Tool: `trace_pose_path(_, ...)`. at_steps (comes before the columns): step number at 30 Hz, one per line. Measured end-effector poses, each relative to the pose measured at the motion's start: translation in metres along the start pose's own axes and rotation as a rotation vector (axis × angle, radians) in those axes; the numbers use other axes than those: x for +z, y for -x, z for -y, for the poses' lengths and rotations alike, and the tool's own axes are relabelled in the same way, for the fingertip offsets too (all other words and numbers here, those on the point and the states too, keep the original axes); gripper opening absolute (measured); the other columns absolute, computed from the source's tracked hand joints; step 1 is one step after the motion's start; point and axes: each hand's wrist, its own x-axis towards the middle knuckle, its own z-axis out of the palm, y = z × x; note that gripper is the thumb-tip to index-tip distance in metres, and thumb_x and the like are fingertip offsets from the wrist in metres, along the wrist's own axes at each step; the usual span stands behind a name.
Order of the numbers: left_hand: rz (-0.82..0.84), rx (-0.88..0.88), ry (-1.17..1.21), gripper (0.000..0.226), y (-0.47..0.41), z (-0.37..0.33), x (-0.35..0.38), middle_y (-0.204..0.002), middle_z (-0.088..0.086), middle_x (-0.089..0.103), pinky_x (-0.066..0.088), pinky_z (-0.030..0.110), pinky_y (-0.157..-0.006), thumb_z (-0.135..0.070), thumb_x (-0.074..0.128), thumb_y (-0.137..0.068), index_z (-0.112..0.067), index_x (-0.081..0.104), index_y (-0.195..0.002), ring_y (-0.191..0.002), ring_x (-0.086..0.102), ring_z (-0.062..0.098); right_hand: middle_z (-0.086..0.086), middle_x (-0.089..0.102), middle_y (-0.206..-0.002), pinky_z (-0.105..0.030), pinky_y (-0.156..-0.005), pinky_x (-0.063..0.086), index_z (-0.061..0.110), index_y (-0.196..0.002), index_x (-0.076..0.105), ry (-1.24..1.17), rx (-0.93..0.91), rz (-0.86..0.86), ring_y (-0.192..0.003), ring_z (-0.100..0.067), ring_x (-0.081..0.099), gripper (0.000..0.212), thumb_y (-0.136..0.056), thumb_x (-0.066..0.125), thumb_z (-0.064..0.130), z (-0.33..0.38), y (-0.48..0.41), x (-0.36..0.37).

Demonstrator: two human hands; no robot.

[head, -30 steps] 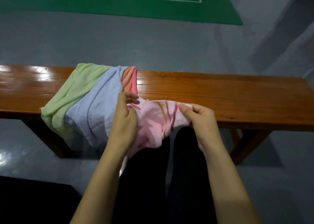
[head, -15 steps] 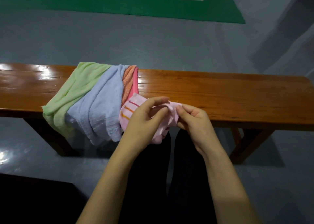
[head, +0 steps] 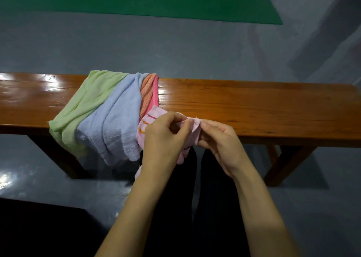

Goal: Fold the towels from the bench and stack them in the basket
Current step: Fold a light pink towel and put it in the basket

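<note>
Nearest the camera, the person's dark-clad legs point(head: 195, 198) run down the middle of the view, with both forearms reaching forward above them. The left hand point(head: 164, 137) and right hand point(head: 218, 139) meet at the near edge of the tabletop point(head: 254, 104), each pinching the pale pink striped towel point(head: 192, 129) between curled fingers and thumb; the cloth is bunched between them and hangs down in front of the legs. Just left of the hands, a heap of towels drapes over the tabletop's front edge: a blue towel point(head: 117, 120), a green towel point(head: 86, 100) further left, and an orange towel point(head: 147, 92) with a bright pink towel point(head: 154, 94) beside it. Beyond lies grey floor point(head: 175, 46), then a green court mat point(head: 136, 3).
</note>
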Motion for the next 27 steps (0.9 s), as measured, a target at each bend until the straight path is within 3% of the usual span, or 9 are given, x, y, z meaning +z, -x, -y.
trace_pose_path(4,-0.011,0.031,-0.004,0.008,0.001,0.001,0.003,-0.065,-0.011,0.063,0.044,0.011,-0.061,-0.015,0.07,-0.082,-0.017,0.067,-0.074,-0.065,0.059,0.001,-0.013,0.072,-0.103,-0.031,-0.086,0.054,-0.003,-0.11,0.067,0.007,-0.05,0.037,-0.097,-0.023,0.068,0.033,-0.094,0.049,0.019,0.003,0.004,0.004)
trace_pose_path(8,0.046,0.056,-0.073,0.012,0.001,0.005,0.007,-0.061,-0.007,0.057,0.039,0.012,-0.056,-0.018,0.068,-0.084,-0.013,0.062,-0.075,-0.061,0.053,0.003,-0.007,0.072,-0.086,-0.018,-0.069,0.054,-0.007,-0.105,0.065,0.052,-0.069,-0.064,-0.075,-0.009,0.067,0.024,-0.095,0.049,0.007,-0.001,0.003,0.007)
trace_pose_path(10,0.167,0.096,-0.148,0.019,-0.003,0.012,0.004,-0.059,-0.007,0.05,0.036,0.018,-0.057,-0.025,0.067,-0.085,-0.014,0.057,-0.074,-0.058,0.047,0.004,-0.007,0.069,-0.082,-0.018,-0.065,0.051,-0.004,-0.101,0.065,0.024,-0.047,-0.155,-0.07,-0.009,0.065,0.023,-0.098,0.044,0.005,-0.006,-0.002,0.006)
trace_pose_path(13,0.371,0.135,-0.333,0.03,-0.014,0.036,-0.013,-0.055,-0.006,0.044,0.03,0.023,-0.056,-0.032,0.065,-0.086,-0.015,0.05,-0.066,-0.057,0.043,0.007,-0.006,0.066,-0.084,-0.025,-0.074,0.047,0.01,-0.089,0.064,-0.104,-0.002,-0.343,-0.079,-0.014,0.06,0.027,-0.101,0.04,0.01,-0.019,-0.01,-0.005)
trace_pose_path(17,0.487,0.044,-0.524,0.043,-0.026,0.086,-0.05,-0.056,-0.002,0.044,0.025,0.025,-0.053,-0.042,0.061,-0.084,-0.015,0.047,-0.055,-0.06,0.043,0.021,-0.002,0.067,-0.084,-0.025,-0.075,0.05,0.013,-0.085,0.062,-0.266,0.023,-0.542,-0.078,-0.01,0.061,0.03,-0.103,0.037,0.015,-0.031,-0.014,-0.028)
trace_pose_path(20,0.441,0.063,-0.567,0.051,-0.028,0.11,-0.072,-0.063,-0.009,0.052,0.036,0.032,-0.068,-0.065,0.045,-0.07,-0.019,0.059,-0.056,-0.073,0.048,0.022,-0.004,0.069,-0.093,-0.026,-0.08,0.051,0.013,-0.089,0.063,-0.288,0.036,-0.62,-0.087,-0.012,0.064,0.029,-0.103,0.037,0.018,-0.04,-0.014,-0.037)
trace_pose_path(22,0.35,0.087,-0.466,0.05,-0.026,0.11,-0.079,-0.066,-0.011,0.059,0.042,0.033,-0.076,-0.066,0.051,-0.069,-0.019,0.065,-0.059,-0.081,0.052,0.017,-0.007,0.067,-0.101,-0.027,-0.082,0.051,0.011,-0.094,0.063,-0.314,0.042,-0.675,-0.092,-0.015,0.064,0.027,-0.103,0.038,0.018,-0.045,-0.016,-0.039)
trace_pose_path(24,0.245,0.133,-0.282,0.047,-0.022,0.103,-0.084,-0.062,-0.005,0.058,0.045,0.033,-0.081,-0.059,0.063,-0.069,-0.014,0.061,-0.056,-0.076,0.055,0.017,-0.007,0.066,-0.096,-0.024,-0.078,0.051,0.009,-0.093,0.062,-0.362,0.019,-0.705,-0.088,-0.014,0.063,0.027,-0.103,0.038,0.015,-0.048,-0.018,-0.04)
trace_pose_path(27,0.133,0.191,-0.088,0.057,-0.016,0.095,-0.09,-0.057,0.002,0.053,0.038,0.025,-0.102,-0.053,0.071,-0.07,-0.001,0.051,-0.053,-0.061,0.052,0.019,-0.005,0.066,-0.087,-0.02,-0.071,0.051,0.01,-0.088,0.062,-0.362,-0.017,-0.722,-0.079,-0.011,0.064,0.028,-0.103,0.038,0.015,-0.056,-0.017,-0.038)
